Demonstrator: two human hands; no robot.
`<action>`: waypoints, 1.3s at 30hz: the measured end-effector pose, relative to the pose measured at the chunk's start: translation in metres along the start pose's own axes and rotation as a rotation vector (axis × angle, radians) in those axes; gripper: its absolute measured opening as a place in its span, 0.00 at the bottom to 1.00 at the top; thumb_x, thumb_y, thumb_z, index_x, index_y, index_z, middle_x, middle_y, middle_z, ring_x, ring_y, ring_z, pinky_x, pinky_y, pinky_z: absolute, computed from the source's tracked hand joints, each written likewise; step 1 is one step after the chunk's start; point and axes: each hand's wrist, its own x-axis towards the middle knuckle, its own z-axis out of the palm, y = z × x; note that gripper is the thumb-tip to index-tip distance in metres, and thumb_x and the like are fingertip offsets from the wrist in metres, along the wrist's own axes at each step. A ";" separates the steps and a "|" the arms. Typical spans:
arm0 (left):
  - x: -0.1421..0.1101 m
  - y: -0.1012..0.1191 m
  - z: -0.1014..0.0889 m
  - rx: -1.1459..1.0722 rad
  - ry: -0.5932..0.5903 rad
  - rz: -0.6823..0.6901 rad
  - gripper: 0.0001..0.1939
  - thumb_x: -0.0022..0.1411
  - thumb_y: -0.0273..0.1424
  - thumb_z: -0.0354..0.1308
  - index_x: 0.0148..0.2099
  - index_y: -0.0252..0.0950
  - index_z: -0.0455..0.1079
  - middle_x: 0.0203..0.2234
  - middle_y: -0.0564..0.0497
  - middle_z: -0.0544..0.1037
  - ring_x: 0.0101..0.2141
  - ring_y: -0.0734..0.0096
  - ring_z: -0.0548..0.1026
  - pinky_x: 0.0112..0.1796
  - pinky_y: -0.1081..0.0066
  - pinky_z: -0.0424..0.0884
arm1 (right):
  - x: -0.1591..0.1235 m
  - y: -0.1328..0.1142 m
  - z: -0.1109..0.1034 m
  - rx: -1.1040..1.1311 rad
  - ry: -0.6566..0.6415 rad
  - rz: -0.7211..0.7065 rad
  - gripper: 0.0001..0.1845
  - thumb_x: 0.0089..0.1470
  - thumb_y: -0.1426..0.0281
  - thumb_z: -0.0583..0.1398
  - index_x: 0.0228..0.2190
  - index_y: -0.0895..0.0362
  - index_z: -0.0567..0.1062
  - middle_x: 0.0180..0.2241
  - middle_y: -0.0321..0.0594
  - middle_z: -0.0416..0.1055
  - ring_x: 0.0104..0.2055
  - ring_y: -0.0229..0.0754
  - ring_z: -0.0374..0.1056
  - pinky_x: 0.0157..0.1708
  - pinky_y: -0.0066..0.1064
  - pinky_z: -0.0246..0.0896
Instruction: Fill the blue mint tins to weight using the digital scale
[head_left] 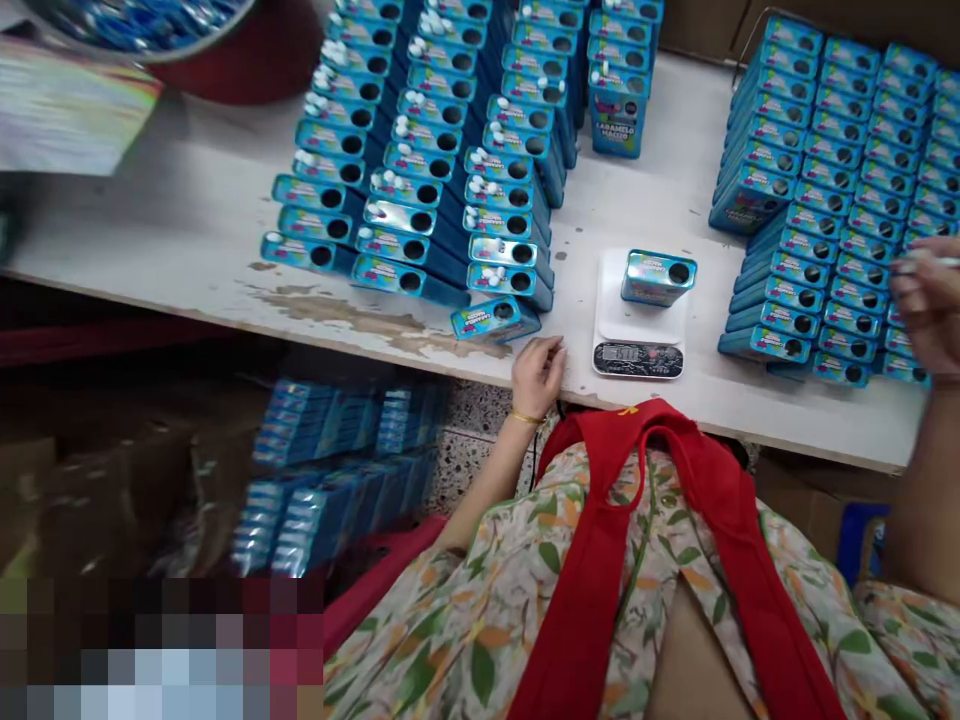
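Observation:
My left hand (pixel 538 375) rests on the table's front edge, fingers loosely curled with nothing visible in them. Just beyond it lies a tilted blue tin (pixel 480 320) with a round dark hole in its top. A digital kitchen scale (pixel 606 325) is right of that hand, and one blue tin (pixel 658 277) stands upright on it. My right hand (pixel 930 305), blurred at the right edge, is pinched over the right-hand group of tins (pixel 799 265). Something small and pale shows at its fingertips, too unclear to name.
Rows of blue tins (pixel 420 165) fill the middle left, many with white candies on top. A red-sided bowl (pixel 247 55) of blue shiny pieces and a paper sheet (pixel 67 110) are at far left. More blue packs (pixel 337 480) sit below the table (pixel 187 180).

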 end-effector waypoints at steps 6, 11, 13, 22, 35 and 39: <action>-0.002 -0.005 0.008 0.032 0.026 0.044 0.16 0.70 0.38 0.47 0.47 0.34 0.70 0.33 0.46 0.74 0.36 0.68 0.72 0.41 0.68 0.69 | 0.017 -0.030 0.142 -0.057 -0.178 0.027 0.08 0.48 0.69 0.70 0.30 0.56 0.77 0.20 0.36 0.70 0.20 0.36 0.64 0.23 0.31 0.63; -0.002 -0.002 0.007 0.023 0.039 0.058 0.15 0.70 0.37 0.47 0.47 0.34 0.70 0.33 0.45 0.75 0.37 0.65 0.72 0.42 0.66 0.69 | 0.031 -0.023 0.162 -0.250 -0.242 -0.015 0.07 0.50 0.69 0.69 0.28 0.57 0.76 0.21 0.35 0.67 0.20 0.35 0.64 0.21 0.29 0.61; -0.002 -0.002 0.007 0.047 0.040 0.064 0.14 0.70 0.37 0.47 0.47 0.34 0.70 0.33 0.45 0.75 0.37 0.65 0.72 0.42 0.66 0.69 | 0.035 -0.020 0.163 -0.316 -0.246 -0.033 0.06 0.50 0.71 0.68 0.29 0.57 0.77 0.26 0.37 0.69 0.23 0.36 0.65 0.22 0.30 0.62; -0.003 -0.001 0.008 0.103 0.077 0.124 0.12 0.70 0.34 0.48 0.47 0.34 0.70 0.32 0.46 0.75 0.36 0.66 0.73 0.40 0.67 0.69 | 0.042 -0.025 0.165 -0.371 -0.242 -0.091 0.04 0.50 0.73 0.68 0.27 0.58 0.77 0.23 0.37 0.67 0.27 0.38 0.66 0.28 0.30 0.64; -0.002 0.002 0.007 0.121 0.103 0.145 0.11 0.69 0.33 0.50 0.45 0.35 0.70 0.30 0.47 0.75 0.34 0.66 0.72 0.38 0.66 0.69 | 0.011 -0.016 0.130 0.315 -0.169 0.419 0.07 0.48 0.78 0.66 0.33 0.61 0.79 0.29 0.42 0.74 0.30 0.35 0.70 0.27 0.23 0.64; -0.002 -0.002 0.011 0.098 0.097 0.126 0.11 0.69 0.34 0.49 0.45 0.35 0.70 0.30 0.46 0.74 0.34 0.66 0.72 0.39 0.66 0.69 | 0.004 -0.008 0.135 0.371 -0.185 0.358 0.06 0.47 0.73 0.69 0.29 0.62 0.78 0.27 0.41 0.73 0.24 0.33 0.67 0.19 0.22 0.58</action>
